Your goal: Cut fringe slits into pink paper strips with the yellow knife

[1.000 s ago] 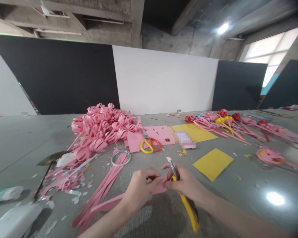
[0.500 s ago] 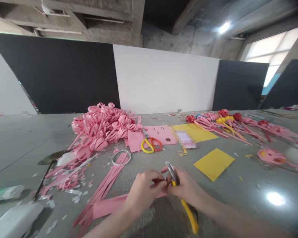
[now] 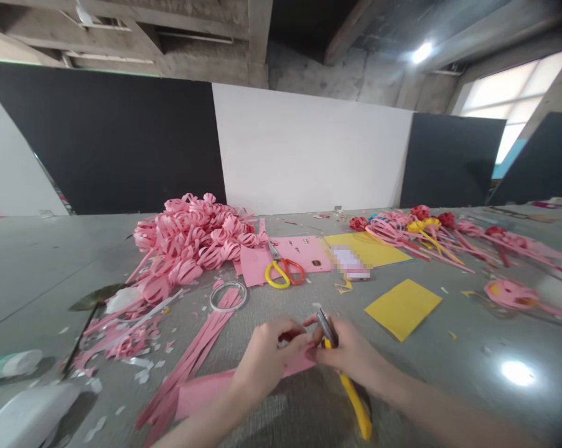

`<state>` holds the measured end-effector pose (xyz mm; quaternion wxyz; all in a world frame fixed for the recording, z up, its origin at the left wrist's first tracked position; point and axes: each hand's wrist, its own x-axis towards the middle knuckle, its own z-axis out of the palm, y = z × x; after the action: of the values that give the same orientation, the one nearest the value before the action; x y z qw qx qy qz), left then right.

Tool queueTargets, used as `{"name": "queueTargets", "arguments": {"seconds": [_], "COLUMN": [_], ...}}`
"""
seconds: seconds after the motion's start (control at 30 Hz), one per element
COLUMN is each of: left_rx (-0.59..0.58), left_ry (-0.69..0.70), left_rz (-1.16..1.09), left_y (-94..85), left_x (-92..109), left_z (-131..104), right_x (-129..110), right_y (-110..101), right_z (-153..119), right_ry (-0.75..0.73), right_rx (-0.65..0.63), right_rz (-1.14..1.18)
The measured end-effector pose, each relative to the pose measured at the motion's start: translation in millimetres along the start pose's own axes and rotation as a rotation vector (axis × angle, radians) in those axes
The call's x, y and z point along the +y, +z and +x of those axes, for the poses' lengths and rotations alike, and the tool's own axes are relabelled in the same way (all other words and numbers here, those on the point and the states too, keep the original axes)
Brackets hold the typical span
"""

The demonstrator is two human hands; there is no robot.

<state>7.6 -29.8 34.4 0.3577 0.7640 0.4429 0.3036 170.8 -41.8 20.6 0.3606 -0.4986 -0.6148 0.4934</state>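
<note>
My right hand (image 3: 348, 348) is closed around pliers (image 3: 328, 330) with a dark metal head and yellow handles (image 3: 359, 407). Their head points away from me, and one handle hangs below the palm. My left hand (image 3: 274, 351) has its thumb and fingers pinched together close to the right fingertips. It is at a broad pink paper strip (image 3: 299, 366), which passes behind the hand and wrist and shows again at left. What lies between the touching fingertips is too small and blurred to make out. Narrow pink paper strips (image 3: 201, 345) lie left of my left hand.
A tape roll (image 3: 228, 297) sits on the narrow strips. Scissors (image 3: 284, 274) rest on pink paper beyond my hands. A yellow sheet (image 3: 404, 309) lies at right. Pink paper loops (image 3: 192, 239) are heaped at back left, near paper scraps and a glue stick (image 3: 12, 365).
My left hand has shifted slightly left, and more of the pink strip shows between the hands. The right hand keeps hold of the pliers almost in place.
</note>
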Motion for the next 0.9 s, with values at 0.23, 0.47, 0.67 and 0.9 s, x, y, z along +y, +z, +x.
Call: {"name": "queueTargets", "arguments": {"seconds": [0.23,0.47,0.67,0.9], "left_rx": [0.019,-0.009,0.033,0.039], "left_ry": [0.476,0.415,0.175,0.048], "left_rz": [0.806,0.858,0.467,0.13], "left_y": [7.4,24.1,16.6,11.4], "left_x": [-8.9,-29.5,-21.2,-12.1], "left_z": [-17.8,-21.5,-13.5,-9.7], "right_x": [17.1,29.3,14.0,11.8], "right_y": [-21.8,-29.8,-13.3,-3.2], "right_z": [17.4,20.7,10.0,3.2], "right_ry": [0.157,0.221,0.103,0.084], "right_rx": [0.141,0.111,-0.049,-0.031], "right_rz": [-0.054,-0.167,-0.049,-0.096]}}
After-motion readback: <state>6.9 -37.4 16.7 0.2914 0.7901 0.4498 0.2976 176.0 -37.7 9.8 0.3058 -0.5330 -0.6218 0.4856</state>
